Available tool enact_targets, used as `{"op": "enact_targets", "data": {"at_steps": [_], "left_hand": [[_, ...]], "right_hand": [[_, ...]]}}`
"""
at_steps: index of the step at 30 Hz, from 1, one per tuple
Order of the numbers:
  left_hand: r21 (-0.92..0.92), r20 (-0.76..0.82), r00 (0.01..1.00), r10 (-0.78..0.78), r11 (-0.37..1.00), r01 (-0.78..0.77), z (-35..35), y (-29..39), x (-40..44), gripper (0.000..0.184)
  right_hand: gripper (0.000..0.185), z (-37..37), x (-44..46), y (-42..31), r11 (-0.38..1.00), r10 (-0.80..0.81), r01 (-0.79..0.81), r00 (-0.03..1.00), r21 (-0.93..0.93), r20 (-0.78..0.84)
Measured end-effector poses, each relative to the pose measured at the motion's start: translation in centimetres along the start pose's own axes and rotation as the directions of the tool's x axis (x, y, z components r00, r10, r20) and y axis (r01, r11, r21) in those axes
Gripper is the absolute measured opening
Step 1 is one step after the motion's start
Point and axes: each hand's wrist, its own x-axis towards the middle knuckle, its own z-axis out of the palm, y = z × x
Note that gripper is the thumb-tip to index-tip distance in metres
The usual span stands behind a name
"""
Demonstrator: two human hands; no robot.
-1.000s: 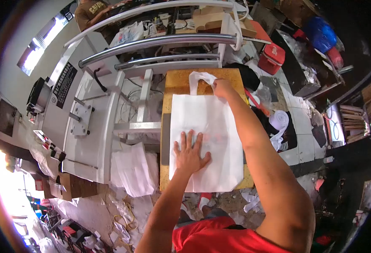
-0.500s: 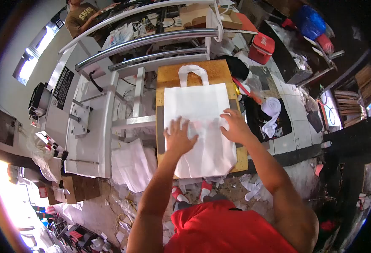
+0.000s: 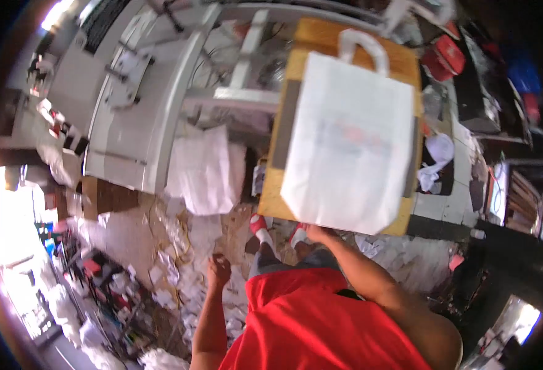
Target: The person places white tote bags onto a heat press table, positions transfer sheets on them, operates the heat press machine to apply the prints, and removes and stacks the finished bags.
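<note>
1. White bag (image 3: 352, 135), lying flat on a wooden board (image 3: 277, 191), its looped handle (image 3: 381, 58) pointing away from me.
2. My left hand (image 3: 219, 269) is loosely curled, apart from the bag; blur hides whether it holds anything.
3. My right hand (image 3: 321, 234) is at the board's near edge, its grip unclear.
4. The bag looks light, soft and foldable; its side edges or handle should suit fingertips.
</note>
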Motion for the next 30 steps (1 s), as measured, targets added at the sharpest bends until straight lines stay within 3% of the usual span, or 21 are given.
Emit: {"op": "enact_targets", "data": {"at_steps": [2, 4, 6, 8, 10, 13, 15, 16, 18, 19, 21, 22, 24, 26, 28, 30], "left_hand": [[-0.013, 0.222, 0.951, -0.215, 0.975, 0.224, 1.7, -4.6, -7.0, 0.031], [-0.072, 0.419, 0.866, -0.274, 0.940, 0.332, 1.8, -8.3, -13.1, 0.029], [0.007, 0.498, 0.840, -0.214, 0.970, 0.244, 0.5, -9.6, -17.2, 0.029], [0.252, 0.609, 0.733, -0.303, 0.950, 0.183, 1.5, -14.3, -21.8, 0.028], [0.262, 0.624, 0.548, -0.558, 0.809, 0.526, -1.6, -12.5, -21.1, 0.027], [0.116, 0.666, 0.565, -0.487, 0.816, 0.566, -2.5, -15.5, -21.3, 0.027], [0.136, 0.603, 0.636, -0.481, 0.848, 0.513, -3.3, -15.4, -19.3, 0.027], [0.141, 0.608, 0.632, -0.480, 0.849, 0.510, -3.2, -15.8, -18.1, 0.027], [0.072, 0.588, 0.785, -0.195, 0.979, 0.190, -3.4, -16.5, -15.4, 0.025], [0.075, 0.594, 0.781, -0.193, 0.980, 0.185, -3.5, -16.1, -14.0, 0.025], [-0.161, 0.508, 0.821, -0.261, 0.908, 0.388, -4.5, -11.6, -8.5, 0.025], [-0.160, 0.507, 0.824, -0.254, 0.911, 0.380, -4.6, -10.5, -6.8, 0.025], [-0.181, 0.545, 0.787, -0.291, 0.875, 0.449, -4.3, -9.2, -4.1, 0.024], [-0.199, 0.542, 0.802, -0.251, 0.889, 0.412, -3.5, -8.9, -2.6, 0.024], [-0.219, 0.558, 0.801, -0.216, 0.893, 0.393, -2.5, -8.6, -1.3, 0.024], [-0.186, 0.559, 0.799, -0.222, 0.906, 0.381, -2.8, -6.3, 0.6, 0.025]], "right_hand": [[0.022, 0.3, 4.1, -1.5, 0.999, -0.042, 0.044, 0.993, 0.011, -0.112], [0.028, 1.2, 9.1, -3.8, 0.992, -0.122, 0.125, 0.970, -0.001, -0.209], [0.036, 2.4, 14.0, -5.7, 0.980, -0.199, 0.198, 0.938, -0.032, -0.283], [0.044, 4.1, 18.2, -6.9, 0.977, -0.213, 0.202, 0.926, -0.070, -0.312], [0.052, 6.3, 21.2, -6.4, 0.982, -0.177, 0.145, 0.932, -0.124, -0.317], [0.058, 6.4, 23.3, -7.9, 0.978, -0.189, 0.144, 0.918, -0.152, -0.349], [0.065, 5.7, 23.8, -9.2, 0.941, 0.086, -0.136, 0.982, -0.311, -0.171], [0.065, 5.8, 24.1, -9.2, 0.940, 0.095, -0.144, 0.981, -0.310, -0.170], [0.069, 6.4, 24.4, -8.4, 0.950, 0.046, -0.103, 0.980, -0.296, -0.196], [0.065, 6.5, 24.1, -8.3, 0.957, 0.007, -0.073, 0.973, -0.280, -0.230], [0.058, 7.3, 23.6, -7.2, 0.965, -0.069, -0.018, 0.946, -0.263, -0.318], [0.051, 7.3, 23.3, -6.7, 0.966, -0.149, 0.046, 0.905, -0.255, -0.400], [0.041, 6.0, 22.7, -6.6, 0.973, -0.132, 0.047, 0.916, -0.226, -0.379], [0.030, 5.0, 22.7, -6.3, 0.980, -0.112, 0.044, 0.929, -0.195, -0.352], [0.015, 4.3, 23.4, -5.7, 0.971, -0.217, 0.174, 0.931, -0.167, -0.292], [0.013, 3.4, 23.3, -6.2, 0.966, -0.255, 0.219, 0.899, -0.139, -0.357]]}}
